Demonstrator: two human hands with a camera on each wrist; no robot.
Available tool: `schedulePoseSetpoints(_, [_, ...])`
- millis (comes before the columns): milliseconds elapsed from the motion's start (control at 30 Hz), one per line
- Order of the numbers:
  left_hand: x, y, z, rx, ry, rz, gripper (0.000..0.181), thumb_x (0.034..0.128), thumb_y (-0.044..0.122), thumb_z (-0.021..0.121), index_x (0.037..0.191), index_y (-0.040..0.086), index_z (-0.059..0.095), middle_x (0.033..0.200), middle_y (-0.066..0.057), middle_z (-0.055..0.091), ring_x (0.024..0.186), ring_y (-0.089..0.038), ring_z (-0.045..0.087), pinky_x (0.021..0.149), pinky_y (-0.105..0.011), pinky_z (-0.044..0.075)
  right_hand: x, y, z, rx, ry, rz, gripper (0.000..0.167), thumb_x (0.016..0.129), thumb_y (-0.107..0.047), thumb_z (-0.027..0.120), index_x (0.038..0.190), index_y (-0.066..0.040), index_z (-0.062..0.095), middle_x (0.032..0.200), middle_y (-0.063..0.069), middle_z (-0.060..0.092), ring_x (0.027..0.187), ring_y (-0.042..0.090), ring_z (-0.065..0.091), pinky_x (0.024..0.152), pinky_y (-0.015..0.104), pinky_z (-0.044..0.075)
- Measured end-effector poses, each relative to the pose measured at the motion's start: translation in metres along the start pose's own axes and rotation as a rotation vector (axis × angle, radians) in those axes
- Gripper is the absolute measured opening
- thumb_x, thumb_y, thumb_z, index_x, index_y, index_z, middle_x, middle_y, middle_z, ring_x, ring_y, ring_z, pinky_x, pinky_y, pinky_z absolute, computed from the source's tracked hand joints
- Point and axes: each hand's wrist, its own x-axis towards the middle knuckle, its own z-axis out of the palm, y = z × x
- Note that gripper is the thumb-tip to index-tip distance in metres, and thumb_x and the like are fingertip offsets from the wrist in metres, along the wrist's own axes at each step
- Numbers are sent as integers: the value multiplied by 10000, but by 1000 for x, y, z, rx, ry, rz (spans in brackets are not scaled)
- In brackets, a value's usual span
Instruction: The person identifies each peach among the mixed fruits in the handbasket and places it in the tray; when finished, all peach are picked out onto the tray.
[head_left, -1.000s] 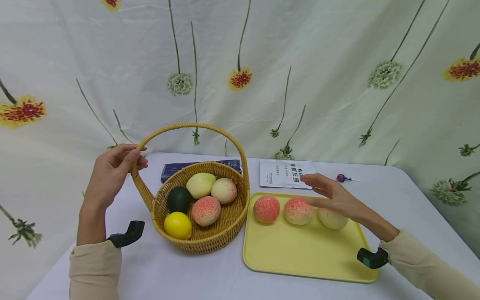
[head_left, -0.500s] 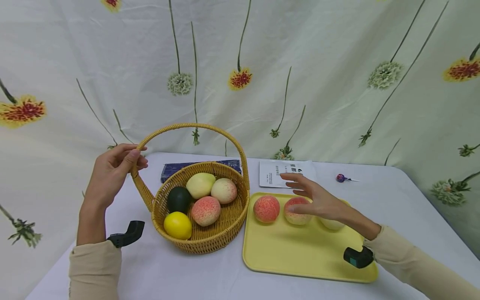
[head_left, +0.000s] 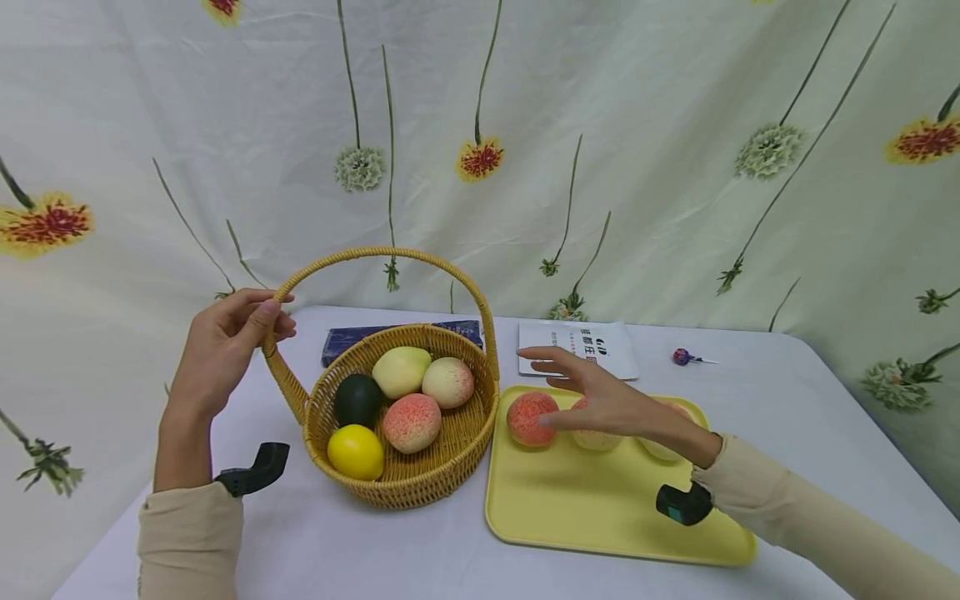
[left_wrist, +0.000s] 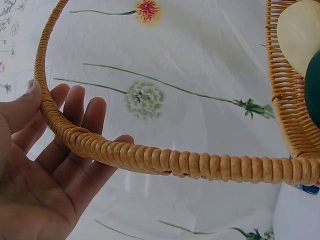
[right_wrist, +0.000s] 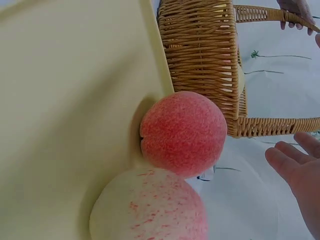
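Observation:
In the head view my left hand [head_left: 225, 346] pinches the left side of the wrapped handle [head_left: 378, 251] of a wicker basket [head_left: 431, 483]. The left wrist view shows thumb and fingers on either side of that handle. The basket holds a lemon [head_left: 356, 452], a dark green egg-shaped fruit [head_left: 358, 400], a pale yellow fruit [head_left: 401, 372] and two peaches. My right hand [head_left: 596, 398], fingers spread and holding nothing, hovers over a yellow tray [head_left: 585, 512]. Near its thumb is a red peach [head_left: 527, 419]. A paler peach [head_left: 596, 440] and a third, whitish one [head_left: 660, 450] are partly hidden by this arm.
Behind the tray lies a white printed packet [head_left: 611, 350], with a lollipop [head_left: 684, 357] to its right. A dark blue flat box [head_left: 352, 340] lies behind the basket. A flowered cloth [head_left: 660, 100] hangs at the table's back. The basket stands close to the tray's left edge.
My right hand has moved left above the tray, from near the whitish peach towards the red one at the left. The left hand and the basket have stayed still.

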Motion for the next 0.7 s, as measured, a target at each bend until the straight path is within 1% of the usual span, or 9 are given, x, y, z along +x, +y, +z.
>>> schedulePoseSetpoints(167, [0, 0, 0, 0, 1, 4, 321, 994, 248, 512, 1198, 17, 600, 840, 87, 662, 805, -49, 646, 736, -127, 520, 9, -6, 6, -23, -41, 3, 717, 845, -243, 725, 1464, -207, 364, 1509, -31, 340, 1390, 242, 347, 1121, 450, 314])
schedulePoseSetpoints(267, [0, 0, 1, 0, 0, 6, 316, 995, 249, 511, 1195, 23, 603, 841, 88, 661, 806, -48, 646, 737, -128, 520, 13, -8, 10, -28, -58, -13, 709, 849, -271, 723, 1460, -193, 371, 1501, -17, 354, 1397, 243, 332, 1119, 447, 317])
schedulePoseSetpoints(433, [0, 0, 1, 3, -2, 4, 318, 995, 255, 508, 1197, 26, 600, 844, 93, 659, 809, -45, 645, 742, -126, 519, 20, -10, 18, -24, -83, -51, 683, 858, -242, 721, 1451, -206, 385, 1497, -5, 366, 1404, 248, 316, 1107, 435, 339])
schedulePoseSetpoints(567, [0, -1, 0, -2, -1, 4, 306, 994, 242, 512, 1195, 29, 602, 844, 85, 660, 809, -50, 648, 740, -127, 520, 26, -12, 23, -17, -83, -54, 663, 858, -184, 718, 1439, -193, 401, 1482, -15, 380, 1394, 267, 332, 1097, 431, 353])
schedulePoseSetpoints(700, [0, -2, 0, -11, 1, 4, 295, 993, 228, 517, 1194, 31, 607, 843, 74, 663, 808, -51, 652, 740, -126, 521, 35, -16, 29, -42, -74, -56, 651, 851, -172, 731, 1424, -186, 421, 1456, -8, 410, 1363, 239, 378, 1084, 398, 375])
